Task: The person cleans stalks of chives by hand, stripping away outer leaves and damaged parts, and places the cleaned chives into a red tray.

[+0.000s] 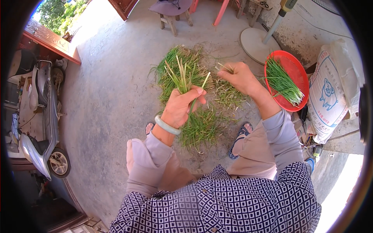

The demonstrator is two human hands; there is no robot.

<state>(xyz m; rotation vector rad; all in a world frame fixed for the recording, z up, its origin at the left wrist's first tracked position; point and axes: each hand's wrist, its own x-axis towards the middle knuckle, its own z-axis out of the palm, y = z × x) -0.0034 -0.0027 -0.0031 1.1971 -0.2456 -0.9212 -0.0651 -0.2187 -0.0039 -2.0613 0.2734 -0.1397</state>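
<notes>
My left hand [183,102], with a pale bangle at its wrist, is closed around a bunch of green stalks [182,83] with yellowish ends; one stalk with a white end sticks out on the right. My right hand [237,76], held apart to the right, pinches a few thin, pale strips [224,67] between thumb and fingers. Beneath the hands, on the floor, lies a large heap of unsorted green stalks [172,67], with looser piles of trimmings [201,128] nearer my feet. Green stalks with white ends, seemingly garlic chives [281,78], lie in a red plastic basket [301,68] at the right.
Behind the basket stands a fan's round base [252,40]; a printed woven sack [329,93] leans at the right. A wooden stool [172,24] with a purple hat [169,7] is at the top. A scooter [48,116] stands at the left. My sandalled feet flank the trimmings.
</notes>
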